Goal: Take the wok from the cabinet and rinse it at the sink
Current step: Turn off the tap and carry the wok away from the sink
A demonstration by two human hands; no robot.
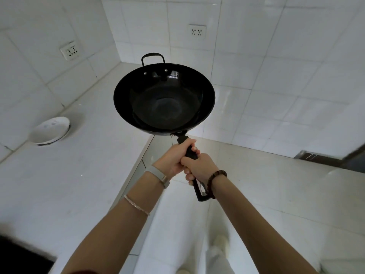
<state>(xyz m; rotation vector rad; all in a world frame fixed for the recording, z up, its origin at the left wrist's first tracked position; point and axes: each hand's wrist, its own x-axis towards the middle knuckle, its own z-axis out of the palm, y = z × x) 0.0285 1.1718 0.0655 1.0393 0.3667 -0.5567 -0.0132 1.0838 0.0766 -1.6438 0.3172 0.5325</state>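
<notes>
A black wok [164, 99] hangs in the air in front of me, bowl upward and empty, with a small loop handle on its far rim. Its long black handle points back toward me. My left hand [173, 158] grips the handle close to the bowl. My right hand [198, 167] is wrapped around the handle just behind it, and the handle's end sticks out past that wrist. No sink or cabinet is in view.
A white countertop [65, 178] runs along the left, with a white bowl [50, 130] near the tiled wall. Wall sockets [70, 50] sit above it. A dark patch [21, 256] shows at the lower left. Pale floor tiles [276, 194] lie to the right, and my legs below.
</notes>
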